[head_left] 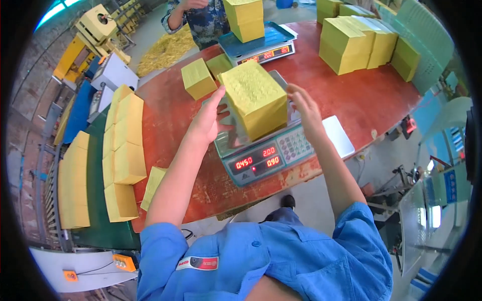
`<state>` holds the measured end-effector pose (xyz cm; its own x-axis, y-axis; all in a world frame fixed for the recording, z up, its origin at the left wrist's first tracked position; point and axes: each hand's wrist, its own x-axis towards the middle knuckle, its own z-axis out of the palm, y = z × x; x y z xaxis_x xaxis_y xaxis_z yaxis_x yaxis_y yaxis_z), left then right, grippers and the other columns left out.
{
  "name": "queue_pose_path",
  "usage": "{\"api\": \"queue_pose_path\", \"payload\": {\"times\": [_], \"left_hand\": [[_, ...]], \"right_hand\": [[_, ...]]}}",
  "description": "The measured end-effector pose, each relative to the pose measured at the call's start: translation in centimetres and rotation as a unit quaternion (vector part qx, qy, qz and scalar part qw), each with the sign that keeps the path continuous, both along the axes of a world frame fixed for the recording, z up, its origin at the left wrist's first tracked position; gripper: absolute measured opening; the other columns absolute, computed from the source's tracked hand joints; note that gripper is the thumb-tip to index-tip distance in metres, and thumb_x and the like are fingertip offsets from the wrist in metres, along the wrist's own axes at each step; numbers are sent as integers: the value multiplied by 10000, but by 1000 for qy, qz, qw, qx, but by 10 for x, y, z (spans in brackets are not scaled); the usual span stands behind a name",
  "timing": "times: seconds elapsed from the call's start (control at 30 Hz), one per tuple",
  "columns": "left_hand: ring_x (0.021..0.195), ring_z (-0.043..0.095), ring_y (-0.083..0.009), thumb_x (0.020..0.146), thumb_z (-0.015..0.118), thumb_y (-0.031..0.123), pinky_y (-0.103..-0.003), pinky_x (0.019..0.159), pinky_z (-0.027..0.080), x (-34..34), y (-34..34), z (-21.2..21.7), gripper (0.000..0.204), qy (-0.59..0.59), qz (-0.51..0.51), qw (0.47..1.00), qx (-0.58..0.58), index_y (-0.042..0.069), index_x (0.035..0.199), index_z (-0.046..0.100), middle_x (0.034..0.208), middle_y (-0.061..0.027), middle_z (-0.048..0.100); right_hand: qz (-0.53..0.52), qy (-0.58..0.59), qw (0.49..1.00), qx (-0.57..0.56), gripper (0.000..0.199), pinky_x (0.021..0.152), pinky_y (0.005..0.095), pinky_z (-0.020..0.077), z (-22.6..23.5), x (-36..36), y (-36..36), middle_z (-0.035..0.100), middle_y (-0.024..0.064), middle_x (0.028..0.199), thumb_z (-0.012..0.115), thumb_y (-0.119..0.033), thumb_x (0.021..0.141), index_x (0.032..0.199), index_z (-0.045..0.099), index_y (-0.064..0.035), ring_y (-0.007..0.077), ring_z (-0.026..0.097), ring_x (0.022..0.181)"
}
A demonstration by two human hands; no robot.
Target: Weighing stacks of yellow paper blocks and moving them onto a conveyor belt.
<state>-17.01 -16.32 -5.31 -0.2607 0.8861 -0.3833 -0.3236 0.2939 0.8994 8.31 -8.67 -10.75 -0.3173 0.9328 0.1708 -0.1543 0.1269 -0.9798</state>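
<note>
We see the fingers of the left hand (205, 123) and right hand (305, 108) spread open, flanking the yellow paper stack (256, 98) without clearly gripping it. The stack sits on the near scale (261, 158), which rests on the red desk (361, 98); more yellow stacks (123, 150) lie left.
</note>
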Motion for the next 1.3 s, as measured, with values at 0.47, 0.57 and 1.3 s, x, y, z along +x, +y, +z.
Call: {"api": "queue_pose_path", "payload": {"times": [0.47,0.57,1.3], "left_hand": [[1077,630,-166,981,568,273,-323,929,510,17,-20,10,439,16,-84,993,-84,12,1327,500,1228,-84,624],[1081,627,-165,984,565,257,-323,928,508,30,-21,11,439,23,-73,994,-77,15,1342,483,1246,-83,611],[1235,523,-186,996,532,262,-355,1035,421,77,-59,7,517,-13,50,998,34,19,1432,399,1353,-103,538]], "right_hand": [[260,147,941,-162,211,825,279,510,-56,47,-73,689,72,942,579,-115,933,1073,659,21,117,642,912],[287,11,926,-245,277,797,282,513,-89,64,-62,667,89,1006,559,-172,960,1152,627,17,130,633,914],[358,129,829,-409,435,884,395,514,-36,41,-52,599,169,1233,507,-92,941,1357,442,19,287,648,1023]]}}
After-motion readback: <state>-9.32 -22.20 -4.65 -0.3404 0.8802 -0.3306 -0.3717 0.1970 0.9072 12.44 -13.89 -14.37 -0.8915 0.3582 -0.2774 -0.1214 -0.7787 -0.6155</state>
